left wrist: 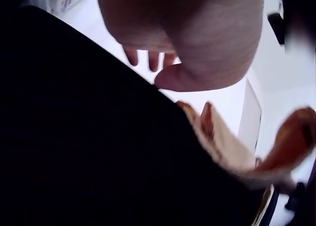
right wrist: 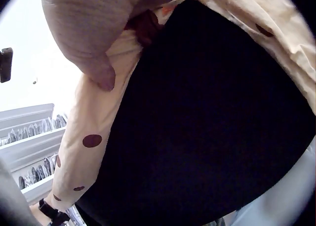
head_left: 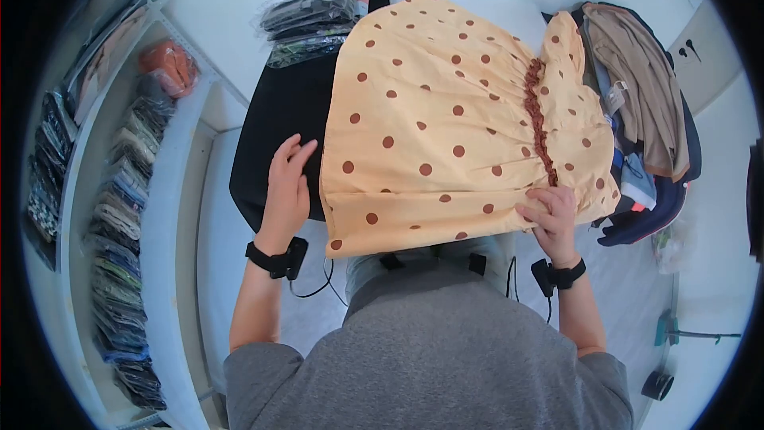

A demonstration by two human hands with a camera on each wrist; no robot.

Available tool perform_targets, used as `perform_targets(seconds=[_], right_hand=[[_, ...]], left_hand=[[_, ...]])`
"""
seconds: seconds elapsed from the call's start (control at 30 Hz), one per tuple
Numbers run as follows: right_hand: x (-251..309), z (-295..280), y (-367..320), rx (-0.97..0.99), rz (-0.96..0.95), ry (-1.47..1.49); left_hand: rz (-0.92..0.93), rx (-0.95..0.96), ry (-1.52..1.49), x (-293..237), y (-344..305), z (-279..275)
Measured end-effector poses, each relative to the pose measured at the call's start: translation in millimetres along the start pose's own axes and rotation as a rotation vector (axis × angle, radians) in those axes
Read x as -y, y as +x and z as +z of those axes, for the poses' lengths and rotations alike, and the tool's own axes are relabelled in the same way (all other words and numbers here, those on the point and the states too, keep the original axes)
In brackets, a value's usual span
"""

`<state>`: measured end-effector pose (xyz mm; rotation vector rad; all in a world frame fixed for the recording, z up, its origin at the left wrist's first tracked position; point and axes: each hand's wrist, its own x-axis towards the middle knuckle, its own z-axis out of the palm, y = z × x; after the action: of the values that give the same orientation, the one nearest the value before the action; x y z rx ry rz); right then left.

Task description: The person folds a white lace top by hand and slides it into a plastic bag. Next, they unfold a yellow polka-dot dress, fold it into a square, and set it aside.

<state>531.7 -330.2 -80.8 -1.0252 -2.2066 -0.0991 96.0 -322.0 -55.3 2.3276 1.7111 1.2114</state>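
Observation:
A pale yellow dress with brown polka dots [head_left: 446, 119] lies spread over a black-covered table [head_left: 270, 127], its skirt toward the left. A gathered brown ruffle [head_left: 535, 111] crosses its waist. My right hand [head_left: 555, 215] rests on the near edge of the dress beside the ruffle, the thumb [right wrist: 106, 78] against the cloth hanging over the edge. My left hand [head_left: 288, 187] hovers just left of the hem, fingers spread and holding nothing. The left wrist view shows that hand [left wrist: 197, 33] over the black cover, near the lifted hem [left wrist: 222, 142].
Bagged garments [head_left: 310, 20] are stacked at the table's back left. A heap of clothes with a tan garment [head_left: 637, 87] lies at the right. White shelves [head_left: 171, 191] with several packed garments stand on the left. Cables [head_left: 318, 291] hang from both wrist cameras.

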Motion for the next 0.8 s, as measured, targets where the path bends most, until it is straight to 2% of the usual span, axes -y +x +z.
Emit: perform_targets(seconds=[0.03, 0.07, 0.13, 0.2, 0.27, 0.4, 0.47, 0.57, 0.63, 0.7, 0.73, 0.8], right_hand=[[0, 0, 0, 0.01, 0.012, 0.004], [0, -1, 1, 0.014, 0.009, 0.003], [1, -1, 2, 0.028, 0.017, 0.007], [1, -2, 4, 0.031, 0.011, 0.015], [1, -2, 4, 0.037, 0.032, 0.024], [0, -7, 5, 0.053, 0.02, 0.029], [0, -9, 3, 0.067, 0.029, 0.016], [-4, -13, -2, -0.002, 0.058, -0.133], [-17, -16, -7, 0.027, 0.057, -0.128], [-25, -23, -3, 0.1, 0.044, -0.078], [-28, -28, 4, 0.098, 0.04, -0.078], [-36, -39, 22, 0.225, 0.129, 0.188]], left_hand=[[0.049, 0.168, 0.127, 9, -12, -4], [0.041, 0.186, 0.122, 10, -21, -4], [0.234, 0.271, 0.178, 11, -36, -5], [0.261, 0.285, 0.191, 23, -50, 6], [0.42, 0.206, 0.383, 35, -58, 19], [0.465, 0.173, 0.411, 32, -59, 33], [0.565, 0.16, 0.391, 27, -57, 30], [0.554, 0.218, 0.246, 12, -45, 15], [0.547, 0.269, 0.19, 3, -34, 6], [0.403, 0.386, -0.068, -4, -25, -1], [0.403, 0.383, -0.066, -6, -21, -4], [0.12, 0.441, -0.359, -8, -12, -8]])
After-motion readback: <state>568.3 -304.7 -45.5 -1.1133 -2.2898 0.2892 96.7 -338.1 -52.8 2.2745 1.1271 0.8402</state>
